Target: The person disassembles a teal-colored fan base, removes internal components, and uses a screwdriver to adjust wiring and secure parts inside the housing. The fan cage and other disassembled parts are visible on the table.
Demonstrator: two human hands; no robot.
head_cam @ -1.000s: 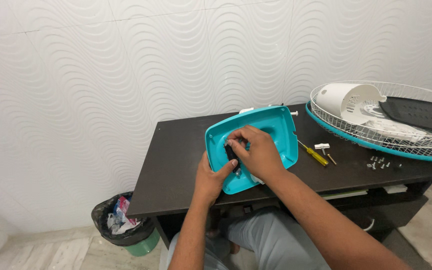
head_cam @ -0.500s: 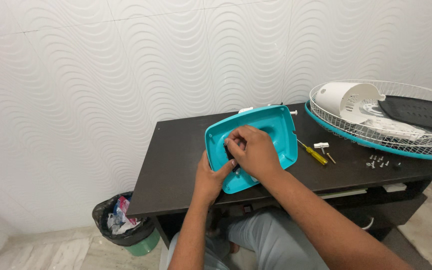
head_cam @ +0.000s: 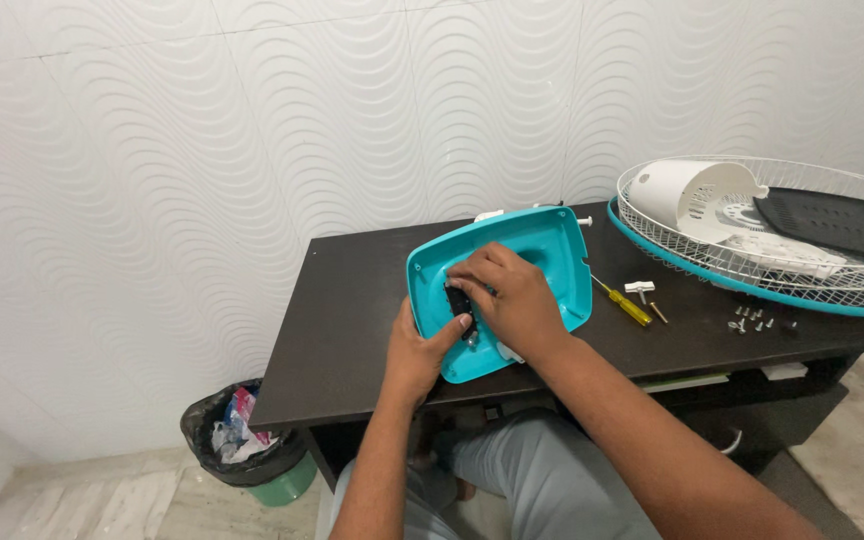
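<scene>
Both hands work on one teal plastic cover (head_cam: pixel 542 262) lying tilted on the dark desk (head_cam: pixel 352 320). Left hand (head_cam: pixel 418 352) clasps the cover's near-left edge, thumb pressed onto one small black part (head_cam: pixel 459 300) inside it. Right hand (head_cam: pixel 510 298) curls over that part, fingers closed on it. One yellow-handled screwdriver (head_cam: pixel 624 304) lies just right; several loose screws (head_cam: pixel 750 320) sit near one fan grille (head_cam: pixel 752 262).

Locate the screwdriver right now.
Head view: the screwdriver lies on the desk, right of the teal tray, beside a white T-shaped piece.
</scene>
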